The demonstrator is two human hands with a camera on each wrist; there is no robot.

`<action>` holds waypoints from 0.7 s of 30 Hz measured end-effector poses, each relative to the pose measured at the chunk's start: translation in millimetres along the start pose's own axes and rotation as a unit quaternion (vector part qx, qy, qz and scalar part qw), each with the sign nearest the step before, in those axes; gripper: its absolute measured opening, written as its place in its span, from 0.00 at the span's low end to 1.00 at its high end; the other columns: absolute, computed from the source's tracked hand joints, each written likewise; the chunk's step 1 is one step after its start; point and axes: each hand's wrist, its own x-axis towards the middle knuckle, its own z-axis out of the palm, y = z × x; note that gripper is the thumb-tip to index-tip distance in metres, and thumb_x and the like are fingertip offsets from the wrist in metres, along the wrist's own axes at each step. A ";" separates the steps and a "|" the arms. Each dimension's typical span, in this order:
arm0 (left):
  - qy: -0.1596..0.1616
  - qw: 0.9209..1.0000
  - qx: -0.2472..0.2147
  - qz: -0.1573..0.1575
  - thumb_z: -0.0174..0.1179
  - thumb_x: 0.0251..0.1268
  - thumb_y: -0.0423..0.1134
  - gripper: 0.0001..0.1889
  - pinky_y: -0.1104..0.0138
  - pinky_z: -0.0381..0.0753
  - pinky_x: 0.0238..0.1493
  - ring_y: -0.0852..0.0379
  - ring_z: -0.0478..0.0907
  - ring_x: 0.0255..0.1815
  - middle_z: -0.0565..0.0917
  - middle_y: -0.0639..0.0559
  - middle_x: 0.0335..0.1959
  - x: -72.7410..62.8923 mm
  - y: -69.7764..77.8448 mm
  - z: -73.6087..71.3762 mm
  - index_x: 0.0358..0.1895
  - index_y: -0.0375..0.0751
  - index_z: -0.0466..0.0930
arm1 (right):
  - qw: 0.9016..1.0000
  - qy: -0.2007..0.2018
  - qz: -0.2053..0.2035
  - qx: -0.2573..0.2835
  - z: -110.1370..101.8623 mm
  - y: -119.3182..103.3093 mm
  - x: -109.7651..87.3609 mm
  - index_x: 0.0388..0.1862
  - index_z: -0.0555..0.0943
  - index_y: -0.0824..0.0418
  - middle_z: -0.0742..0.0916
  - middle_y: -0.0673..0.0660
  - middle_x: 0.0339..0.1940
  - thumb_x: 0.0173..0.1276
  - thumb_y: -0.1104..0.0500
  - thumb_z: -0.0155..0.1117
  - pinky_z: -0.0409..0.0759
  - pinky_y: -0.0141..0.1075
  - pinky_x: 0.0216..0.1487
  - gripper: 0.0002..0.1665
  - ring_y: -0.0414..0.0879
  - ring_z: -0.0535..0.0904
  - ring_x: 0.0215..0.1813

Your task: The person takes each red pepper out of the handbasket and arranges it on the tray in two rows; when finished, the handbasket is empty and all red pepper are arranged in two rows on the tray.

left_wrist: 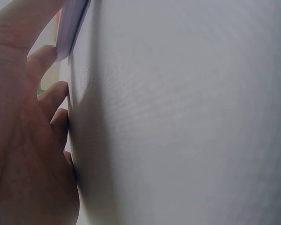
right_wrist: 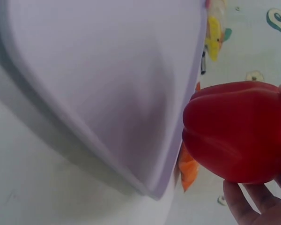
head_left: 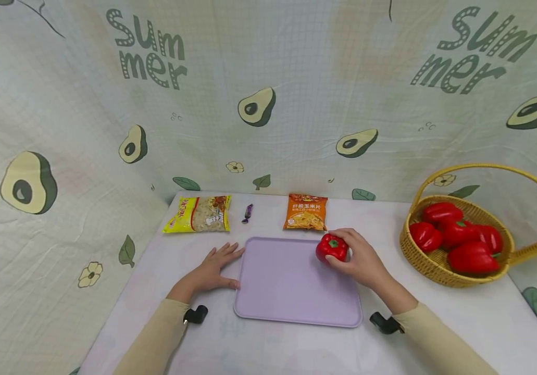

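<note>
A red bell pepper (head_left: pixel 332 248) is in my right hand (head_left: pixel 359 259), thumb and fingers curled round its sides, over the far right corner of the light purple tray (head_left: pixel 291 291). In the right wrist view the pepper (right_wrist: pixel 239 132) appears held above the tray (right_wrist: pixel 98 61), with a shadow on the tray's surface. My left hand (head_left: pixel 214 270) lies with fingers spread at the tray's left edge, thumb and fingertips touching or very near the rim. The left wrist view shows that hand (left_wrist: pixel 33 117) against the white tabletop.
A yellow wicker basket (head_left: pixel 409 245) with a tall handle holds several red peppers (head_left: pixel 458 234) at the right. Behind the tray lie a yellow snack bag (head_left: pixel 200 214), a purple-wrapped candy (head_left: pixel 247 213) and an orange snack packet (head_left: pixel 306 212). A printed cloth (head_left: pixel 306 62) hangs behind the table.
</note>
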 end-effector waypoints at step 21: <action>0.002 1.000 -0.004 0.001 0.72 0.52 0.66 0.54 0.42 0.31 0.79 0.44 0.39 0.84 0.51 0.49 0.84 -0.9 0.9 -0.8 0.81 0.55 0.57 | 0.999 -0.024 -0.034 0.024 23.2 -25.5 24.3 0.67 0.77 0.56 0.79 0.56 0.63 0.59 0.53 0.79 0.85 0.54 0.53 0.37 0.55 0.76 0.63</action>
